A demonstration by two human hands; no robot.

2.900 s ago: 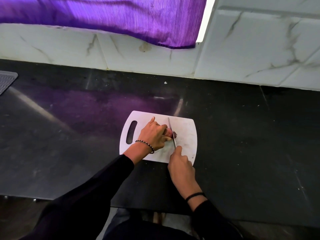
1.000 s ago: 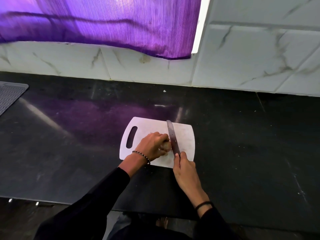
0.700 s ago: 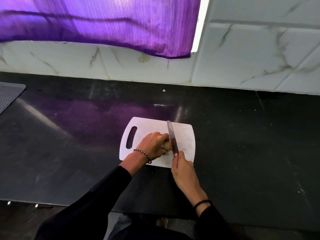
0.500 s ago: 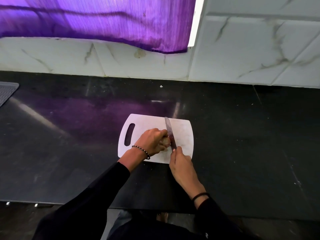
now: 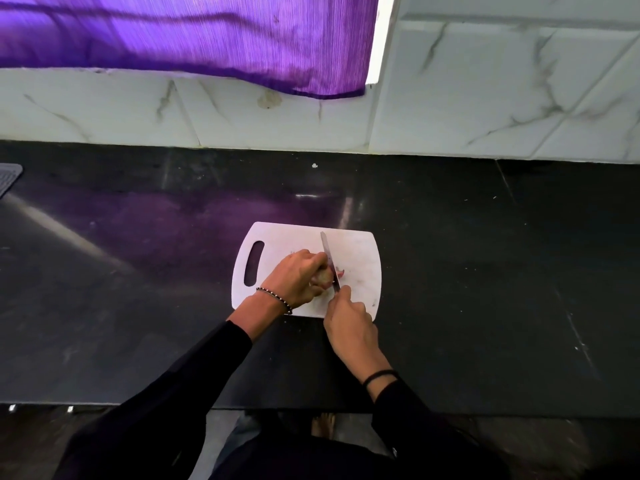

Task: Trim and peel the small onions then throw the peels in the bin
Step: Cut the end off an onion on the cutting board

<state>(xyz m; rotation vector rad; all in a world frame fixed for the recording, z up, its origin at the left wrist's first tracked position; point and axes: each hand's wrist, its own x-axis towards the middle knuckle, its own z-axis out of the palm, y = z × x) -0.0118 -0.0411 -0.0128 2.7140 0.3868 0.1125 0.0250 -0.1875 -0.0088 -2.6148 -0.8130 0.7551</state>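
Two hands on the white cutting board [image 5: 360,251], my left hand [image 5: 298,277] curled round a small onion [image 5: 323,278] near the board's middle, my right hand [image 5: 348,323] gripping the knife [image 5: 330,263], blade against the onion's right end, board flat on the black countertop [image 5: 485,271].

The small onion [image 5: 321,278] is pale and sits on the white board [image 5: 360,247], mostly hidden. A pink peel bit [image 5: 341,272] lies just beside it, past the knife [image 5: 328,256].
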